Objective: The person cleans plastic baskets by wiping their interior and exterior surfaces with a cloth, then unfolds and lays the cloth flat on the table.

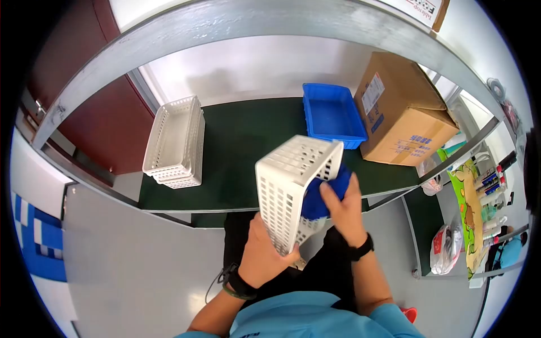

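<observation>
FYI ur left hand (265, 253) grips the white perforated plastic basket (279, 205) by its lower end, held tilted mid-view; ur right hand's (345, 211) fingers are bunched on the dark-blue cloth (315, 205) at the basket's 3 o'clock side. IMO pushing hard w/ that low hold could twist the basket loose, & cloth might snag on holes.

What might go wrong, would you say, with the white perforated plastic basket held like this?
The left hand grips the basket near its lower end, so it might tip or slip. The dark blue cloth in the right hand could snag on the basket's holes. That lower end juts past the dark green tabletop, so a drop might reach the grey floor.
</observation>
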